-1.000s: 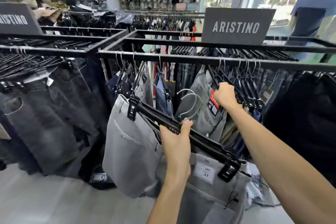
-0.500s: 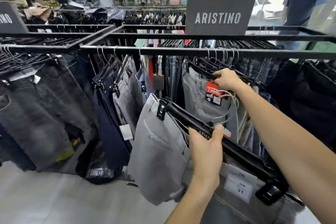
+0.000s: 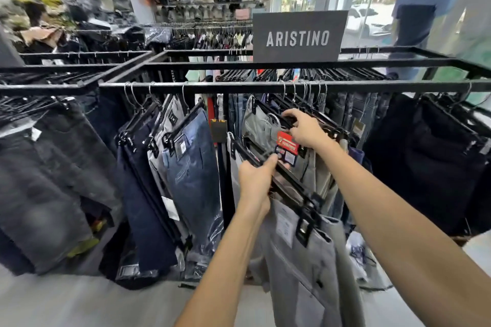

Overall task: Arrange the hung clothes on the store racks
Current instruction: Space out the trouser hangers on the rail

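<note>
Head view, store floor. A black rack rail [image 3: 239, 85] is running left to right across the view, carrying trousers on clip hangers; a brand sign [image 3: 299, 36] is standing above it. Dark jeans [image 3: 53, 167] are hanging at far left, navy and blue denim trousers [image 3: 194, 167] left of centre, black garments [image 3: 430, 167] at right. A pair of grey trousers [image 3: 300, 247], off the rail, is hanging below centre from a black clip hanger [image 3: 292, 188]. The hanger's long axis is slanting from upper left, away from the person, to lower right, and lying just below and in front of the gap in the row. The left hand [image 3: 255, 180] is gripping this hanger near its middle, fingers curled round the bar. The right hand [image 3: 303, 127], higher and nearer the rail, is curling its fingers over the hangers of the hung grey trousers [image 3: 260, 127], apparently parting them; a red tag [image 3: 287, 144] is hanging beneath it. Judged next step: raising the hook up to the rail.
</note>
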The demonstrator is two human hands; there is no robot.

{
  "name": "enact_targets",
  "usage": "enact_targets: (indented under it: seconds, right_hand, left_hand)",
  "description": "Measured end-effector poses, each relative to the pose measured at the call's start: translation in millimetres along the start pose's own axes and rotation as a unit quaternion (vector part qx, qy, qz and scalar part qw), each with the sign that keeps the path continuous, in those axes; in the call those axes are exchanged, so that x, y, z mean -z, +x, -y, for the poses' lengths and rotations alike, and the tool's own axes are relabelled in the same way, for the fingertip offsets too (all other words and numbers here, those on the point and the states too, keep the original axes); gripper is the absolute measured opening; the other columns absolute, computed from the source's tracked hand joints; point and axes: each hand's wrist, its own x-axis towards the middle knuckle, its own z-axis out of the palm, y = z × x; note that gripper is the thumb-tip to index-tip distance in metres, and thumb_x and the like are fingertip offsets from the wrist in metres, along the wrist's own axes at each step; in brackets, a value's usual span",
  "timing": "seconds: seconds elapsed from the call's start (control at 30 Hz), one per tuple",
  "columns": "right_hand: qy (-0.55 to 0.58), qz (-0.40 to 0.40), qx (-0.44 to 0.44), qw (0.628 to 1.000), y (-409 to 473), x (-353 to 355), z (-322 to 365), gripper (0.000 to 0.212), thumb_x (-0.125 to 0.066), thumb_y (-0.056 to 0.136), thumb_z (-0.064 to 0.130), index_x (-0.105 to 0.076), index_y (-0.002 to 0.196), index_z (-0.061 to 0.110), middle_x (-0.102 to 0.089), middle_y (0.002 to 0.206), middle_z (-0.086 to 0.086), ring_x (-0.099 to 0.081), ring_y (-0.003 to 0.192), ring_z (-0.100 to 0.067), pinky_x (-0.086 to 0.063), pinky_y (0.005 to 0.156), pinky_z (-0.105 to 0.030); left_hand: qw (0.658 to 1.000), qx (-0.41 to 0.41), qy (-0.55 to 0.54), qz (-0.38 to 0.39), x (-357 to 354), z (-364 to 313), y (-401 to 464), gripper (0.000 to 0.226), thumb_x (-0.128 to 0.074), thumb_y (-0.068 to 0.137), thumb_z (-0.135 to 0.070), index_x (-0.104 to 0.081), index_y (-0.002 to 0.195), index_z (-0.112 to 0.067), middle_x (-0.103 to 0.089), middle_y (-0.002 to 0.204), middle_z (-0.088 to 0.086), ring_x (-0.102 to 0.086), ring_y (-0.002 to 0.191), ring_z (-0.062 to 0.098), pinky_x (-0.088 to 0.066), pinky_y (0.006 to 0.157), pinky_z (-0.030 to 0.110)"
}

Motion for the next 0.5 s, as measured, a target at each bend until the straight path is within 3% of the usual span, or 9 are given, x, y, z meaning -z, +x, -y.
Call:
enact_targets:
  seconds: [0.13,0.23,0.3,0.37,0.43,0.5]
  right_hand:
    - [0.031,0.004,0.001,1.0,1.6,-14.6,-0.5,0.047,-0.043,0.088,-0.004,-0.069,0.109,0.029,-0.066,0.127,0.0,-0.06,0.104,-0.018,-0.041,0.069,-0.02]
    - [0.065,-0.01,-0.034,0.997,-0.8,-24.5,2.6,0.046,-0.04,0.092,-0.001,-0.07,0.118,0.024,-0.066,0.126,-0.005,-0.057,0.091,-0.015,-0.037,0.055,-0.014]
    - [0.081,-0.025,-0.045,0.995,-3.6,-31.9,9.1,0.049,-0.04,0.093,-0.002,-0.065,0.128,0.02,-0.063,0.133,-0.005,-0.06,0.101,-0.019,-0.043,0.065,-0.015]
    - [0.082,-0.038,-0.038,0.995,-4.6,-36.8,17.1,0.04,-0.044,0.099,0.009,-0.061,0.134,0.017,-0.061,0.138,-0.006,-0.057,0.121,-0.023,-0.042,0.088,-0.022]
    - [0.089,-0.025,-0.031,0.995,-5.5,-38.0,25.5,0.038,-0.044,0.104,0.036,-0.064,0.132,0.018,-0.064,0.134,-0.007,-0.056,0.124,-0.024,-0.039,0.091,-0.026]
    - [0.126,0.009,-0.04,0.991,-5.8,-39.7,33.2,0.055,-0.038,0.1,0.06,-0.072,0.12,0.022,-0.071,0.121,-0.005,-0.06,0.116,-0.023,-0.039,0.087,-0.028]
  left_hand:
    - [0.999,-0.027,0.025,-0.017,12.4,-27.6,46.3,0.013,-0.068,0.089,-0.004,-0.058,0.094,0.002,-0.07,0.092,0.027,-0.073,0.08,0.038,-0.061,0.066,0.046]
    - [0.998,-0.044,0.036,-0.009,10.7,-47.1,70.5,0.02,-0.067,0.089,0.0,-0.049,0.095,-0.005,-0.068,0.088,0.028,-0.072,0.063,0.03,-0.058,0.053,0.034]
    - [0.996,-0.059,0.063,0.002,6.2,-55.4,88.6,0.023,-0.068,0.088,-0.001,-0.048,0.1,-0.004,-0.069,0.089,0.029,-0.072,0.062,0.029,-0.06,0.055,0.036]
    - [0.994,-0.068,0.09,0.012,1.3,-61.9,104.9,0.026,-0.07,0.087,-0.003,-0.053,0.105,0.004,-0.07,0.088,0.028,-0.073,0.066,0.03,-0.062,0.064,0.042]
    - [0.992,-0.068,0.108,0.019,-0.8,-66.7,121.5,0.032,-0.071,0.087,-0.005,-0.057,0.109,0.014,-0.07,0.09,0.029,-0.073,0.073,0.034,-0.06,0.074,0.049]
    - [0.987,-0.077,0.141,0.023,-1.2,-71.0,138.1,0.025,-0.074,0.086,-0.01,-0.063,0.098,0.008,-0.072,0.09,0.025,-0.073,0.081,0.037,-0.059,0.079,0.052]
